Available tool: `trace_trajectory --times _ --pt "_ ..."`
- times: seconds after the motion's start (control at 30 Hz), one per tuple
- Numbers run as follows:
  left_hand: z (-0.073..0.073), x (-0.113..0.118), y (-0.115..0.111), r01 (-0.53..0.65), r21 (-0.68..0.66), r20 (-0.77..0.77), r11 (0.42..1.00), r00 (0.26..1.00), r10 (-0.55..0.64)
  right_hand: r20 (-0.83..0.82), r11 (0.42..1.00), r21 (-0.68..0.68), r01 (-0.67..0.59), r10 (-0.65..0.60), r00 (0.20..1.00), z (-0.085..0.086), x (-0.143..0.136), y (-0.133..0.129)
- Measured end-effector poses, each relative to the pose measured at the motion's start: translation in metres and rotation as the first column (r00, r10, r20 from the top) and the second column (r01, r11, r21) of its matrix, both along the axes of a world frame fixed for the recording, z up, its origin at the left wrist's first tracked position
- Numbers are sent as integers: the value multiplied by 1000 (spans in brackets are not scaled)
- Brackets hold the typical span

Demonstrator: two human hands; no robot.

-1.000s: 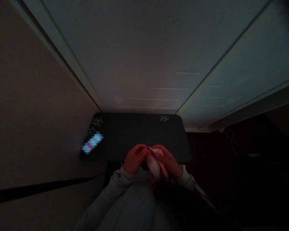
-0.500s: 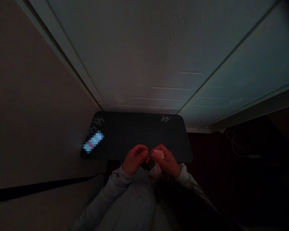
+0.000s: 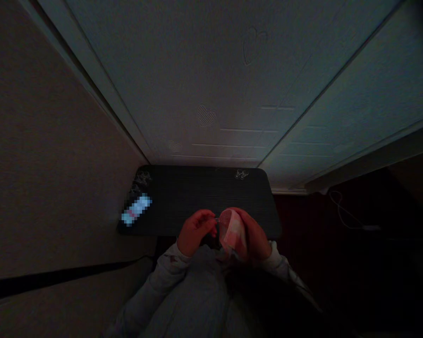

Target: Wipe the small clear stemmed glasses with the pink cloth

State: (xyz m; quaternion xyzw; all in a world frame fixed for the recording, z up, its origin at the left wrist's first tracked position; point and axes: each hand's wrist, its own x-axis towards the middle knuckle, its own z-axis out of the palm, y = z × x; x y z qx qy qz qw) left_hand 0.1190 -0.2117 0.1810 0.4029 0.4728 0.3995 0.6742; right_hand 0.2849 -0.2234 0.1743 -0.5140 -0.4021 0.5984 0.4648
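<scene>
My left hand (image 3: 196, 231) is closed in a pinch on a small, thin, shiny piece (image 3: 217, 219), which looks like a hook; its full shape is too small and dark to make out. Beside it, my right hand (image 3: 255, 231) holds a pink-and-white checked cloth (image 3: 235, 232), with the fingers behind it and partly hidden. The small piece reaches from the left fingertips to the cloth's left edge. Both hands are over the near edge of a dark table (image 3: 193, 192), close to my body.
Small shiny wire-like pieces (image 3: 241, 174) lie at the table's back right, and more of them (image 3: 143, 178) at the back left. A lit phone-like screen (image 3: 137, 210), blurred out, lies at the left edge. Pale panels (image 3: 211, 75) rise behind; a white cable (image 3: 345, 213) is at right.
The cloth has opened out in my right hand, showing a wider checked face and an inner side. My right hand has turned around it. The left hand stays nearly in place, still pinching.
</scene>
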Motion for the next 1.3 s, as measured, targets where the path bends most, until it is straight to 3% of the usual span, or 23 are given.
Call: trace_trajectory --times 0.17,0.3,0.57,0.7,0.83,1.0,1.13,1.3 --pt "-2 -1 0 -29 -42 18 999 999 29 47 996 22 -87 86 995 -6 7 -3" --pt "-1 -1 -1 -23 -91 19 996 1000 25 172 976 127 -174 151 973 -8 6 -6" --pt "-2 -5 1 59 -143 -19 988 998 -63 536 886 210 -414 250 806 -5 9 -3" --pt "-7 -6 -1 99 -126 -22 987 995 -102 597 860 225 -458 249 762 -5 6 -3" --pt "-9 -5 -3 106 -68 -46 992 993 -109 560 888 173 -426 267 784 -6 -1 -4" --pt "-8 -4 -4 132 24 -169 991 978 -126 466 967 44 -251 203 861 -10 -9 -2" --pt "-10 -5 -5 147 69 -224 987 966 -128 334 985 -51 -167 174 926 -14 -14 0" --pt "-10 -5 -6 185 99 -246 978 957 -156 300 997 0 -80 76 951 -17 -19 2"
